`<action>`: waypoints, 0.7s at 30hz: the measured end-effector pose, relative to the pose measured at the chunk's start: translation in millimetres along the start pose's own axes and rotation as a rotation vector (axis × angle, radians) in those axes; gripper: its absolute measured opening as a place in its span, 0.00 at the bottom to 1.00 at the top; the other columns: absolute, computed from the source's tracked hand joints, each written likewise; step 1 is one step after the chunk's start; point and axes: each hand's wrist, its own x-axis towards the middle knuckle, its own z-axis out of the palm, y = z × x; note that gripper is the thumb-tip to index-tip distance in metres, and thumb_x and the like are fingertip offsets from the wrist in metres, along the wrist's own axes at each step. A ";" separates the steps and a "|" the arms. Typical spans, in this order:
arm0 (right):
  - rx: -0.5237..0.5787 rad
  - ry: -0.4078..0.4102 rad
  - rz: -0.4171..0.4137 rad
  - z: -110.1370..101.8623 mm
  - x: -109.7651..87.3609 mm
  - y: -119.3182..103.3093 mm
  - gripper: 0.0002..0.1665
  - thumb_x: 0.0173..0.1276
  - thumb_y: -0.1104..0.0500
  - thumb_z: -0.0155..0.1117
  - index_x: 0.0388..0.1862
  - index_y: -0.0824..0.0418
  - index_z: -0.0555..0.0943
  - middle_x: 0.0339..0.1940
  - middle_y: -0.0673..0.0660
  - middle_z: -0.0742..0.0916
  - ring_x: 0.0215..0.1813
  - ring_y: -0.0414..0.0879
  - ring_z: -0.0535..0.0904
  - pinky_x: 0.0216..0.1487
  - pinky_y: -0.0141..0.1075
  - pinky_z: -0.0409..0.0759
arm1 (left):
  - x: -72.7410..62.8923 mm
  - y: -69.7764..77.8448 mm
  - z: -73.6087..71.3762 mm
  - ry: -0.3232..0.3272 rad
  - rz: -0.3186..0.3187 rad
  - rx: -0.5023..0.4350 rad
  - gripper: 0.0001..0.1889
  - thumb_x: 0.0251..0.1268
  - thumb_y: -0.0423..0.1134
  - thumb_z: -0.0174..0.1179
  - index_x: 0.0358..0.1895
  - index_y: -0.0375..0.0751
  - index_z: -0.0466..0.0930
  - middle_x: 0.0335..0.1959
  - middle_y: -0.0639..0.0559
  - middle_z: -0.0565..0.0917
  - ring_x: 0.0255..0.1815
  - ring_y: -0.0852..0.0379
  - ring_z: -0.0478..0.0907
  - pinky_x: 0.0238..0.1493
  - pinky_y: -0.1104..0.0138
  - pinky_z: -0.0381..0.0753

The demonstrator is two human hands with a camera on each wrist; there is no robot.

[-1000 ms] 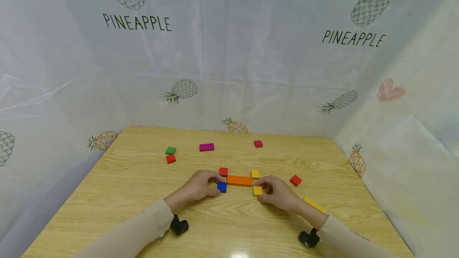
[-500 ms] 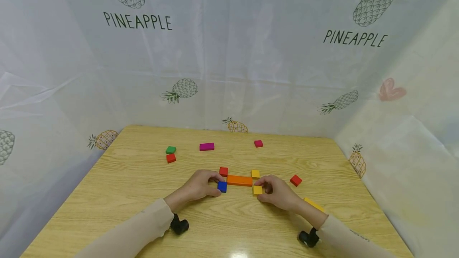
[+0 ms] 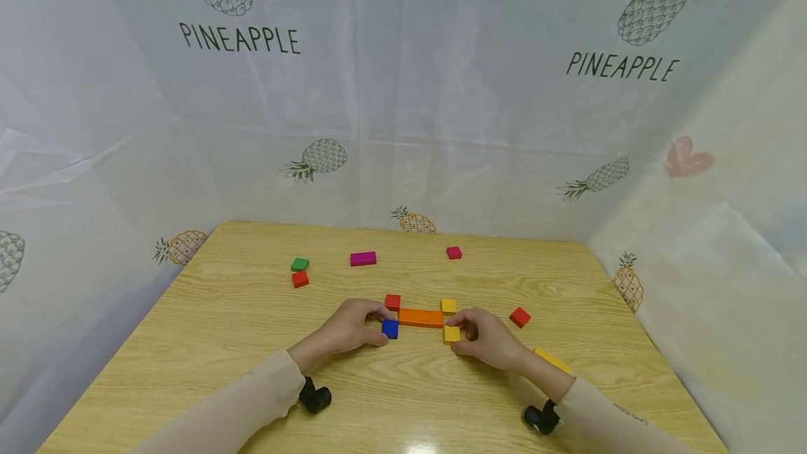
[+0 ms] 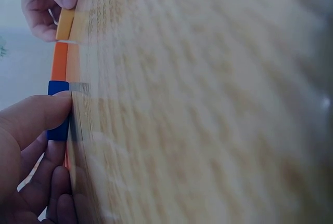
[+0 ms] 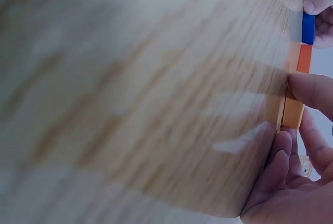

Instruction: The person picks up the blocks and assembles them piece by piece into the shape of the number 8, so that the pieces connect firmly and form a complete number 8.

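Note:
My left hand [image 3: 350, 328] pinches a blue block [image 3: 390, 329] between thumb and fingers, at the near left end of a long orange block [image 3: 421, 318]. My right hand [image 3: 490, 342] pinches a yellow block [image 3: 451, 335] at the near right end of that orange block. A red block [image 3: 393, 302] lies at the orange block's far left corner, and a second yellow block [image 3: 448, 307] at its far right corner. In the left wrist view, the thumb presses on the blue block [image 4: 58, 110] close to the tabletop. The right wrist view has the held yellow block [image 5: 293, 112] low against the table.
On the wooden table [image 3: 403, 398], a green block [image 3: 300, 265] and a red one lie at the far left. A magenta block [image 3: 363, 258] and a pink-red block [image 3: 454, 253] lie farther back. Right of my hand are another red block [image 3: 520, 317] and a long yellow block [image 3: 552, 360], partly behind the forearm.
The right hand's yellow block has shifted very slightly toward the orange block. The left hand and the blue block stay where they were.

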 end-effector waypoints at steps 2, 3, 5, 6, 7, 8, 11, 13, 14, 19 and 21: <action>0.003 -0.001 -0.002 0.2 0.2 -0.2 0.19 0.67 0.61 0.78 0.56 0.61 0.85 0.43 0.54 0.83 0.39 0.44 0.73 0.40 0.31 0.75 | -0.2 -0.1 0.1 0.000 0.000 -0.001 0.16 0.60 0.37 0.79 0.51 0.51 0.90 0.46 0.58 0.87 0.48 0.57 0.80 0.58 0.54 0.81; 0.001 -0.002 0.001 0.4 0.4 -0.3 0.19 0.67 0.62 0.78 0.56 0.61 0.85 0.43 0.54 0.83 0.39 0.44 0.73 0.40 0.31 0.75 | -0.3 -0.1 0.1 0.000 0.000 -0.002 0.16 0.60 0.37 0.79 0.51 0.51 0.90 0.46 0.58 0.87 0.48 0.57 0.80 0.58 0.54 0.81; 0.000 -0.002 0.005 0.6 0.5 -0.7 0.19 0.68 0.61 0.78 0.56 0.61 0.85 0.43 0.54 0.83 0.39 0.44 0.73 0.40 0.31 0.75 | -0.4 -0.2 0.2 0.000 0.001 -0.004 0.16 0.59 0.37 0.80 0.50 0.51 0.90 0.46 0.58 0.87 0.48 0.57 0.80 0.58 0.54 0.81; 0.006 -0.004 0.009 0.6 0.5 -0.9 0.19 0.68 0.61 0.78 0.56 0.61 0.85 0.43 0.54 0.83 0.39 0.44 0.73 0.40 0.31 0.75 | -0.5 -0.2 0.3 0.000 0.001 -0.007 0.16 0.59 0.37 0.80 0.50 0.51 0.90 0.45 0.58 0.87 0.48 0.57 0.80 0.57 0.54 0.81; 0.009 -0.005 0.014 0.6 0.4 -1.4 0.20 0.68 0.61 0.78 0.56 0.61 0.85 0.43 0.54 0.83 0.39 0.44 0.72 0.40 0.31 0.74 | -0.5 -0.2 0.4 0.000 0.002 -0.011 0.15 0.59 0.37 0.80 0.50 0.51 0.90 0.45 0.58 0.87 0.48 0.57 0.80 0.57 0.55 0.81; 0.011 -0.006 0.019 0.6 0.4 -2.0 0.20 0.68 0.61 0.78 0.56 0.61 0.85 0.43 0.55 0.83 0.38 0.44 0.72 0.39 0.31 0.74 | -0.5 -0.2 0.4 -0.001 0.002 -0.014 0.15 0.59 0.37 0.80 0.50 0.51 0.90 0.44 0.59 0.87 0.47 0.57 0.80 0.56 0.55 0.81; 0.021 -0.009 0.035 0.5 0.2 -3.5 0.20 0.68 0.61 0.78 0.56 0.61 0.85 0.43 0.55 0.82 0.37 0.43 0.72 0.38 0.31 0.74 | -0.6 0.1 0.6 -0.003 0.003 -0.020 0.15 0.59 0.36 0.80 0.49 0.51 0.90 0.43 0.59 0.86 0.47 0.57 0.79 0.55 0.57 0.81; 0.025 -0.009 0.040 0.4 0.2 -4.0 0.20 0.67 0.61 0.78 0.56 0.61 0.85 0.43 0.55 0.82 0.37 0.44 0.72 0.37 0.31 0.73 | -0.5 0.3 0.6 -0.001 0.004 -0.019 0.15 0.59 0.36 0.80 0.49 0.50 0.90 0.43 0.59 0.86 0.46 0.57 0.79 0.55 0.57 0.81; 0.024 -0.009 0.041 0.5 0.3 -4.1 0.20 0.67 0.61 0.78 0.57 0.61 0.85 0.42 0.55 0.82 0.37 0.44 0.72 0.37 0.31 0.73 | -0.4 0.4 0.6 -0.001 0.003 -0.017 0.15 0.59 0.36 0.80 0.49 0.50 0.90 0.43 0.59 0.86 0.46 0.57 0.79 0.55 0.58 0.81; 0.021 -0.007 0.041 0.6 0.6 -3.7 0.20 0.68 0.61 0.79 0.57 0.61 0.85 0.42 0.55 0.82 0.37 0.44 0.71 0.37 0.31 0.73 | -0.2 0.3 0.6 0.003 0.002 -0.008 0.16 0.59 0.37 0.80 0.49 0.50 0.90 0.43 0.59 0.86 0.46 0.57 0.79 0.54 0.58 0.81; 0.015 -0.005 0.038 0.8 0.9 -3.4 0.20 0.68 0.61 0.78 0.56 0.61 0.85 0.42 0.55 0.82 0.37 0.43 0.71 0.37 0.31 0.73 | -0.3 0.2 0.6 0.004 0.002 -0.007 0.16 0.58 0.37 0.80 0.49 0.50 0.90 0.43 0.59 0.86 0.46 0.57 0.79 0.54 0.58 0.81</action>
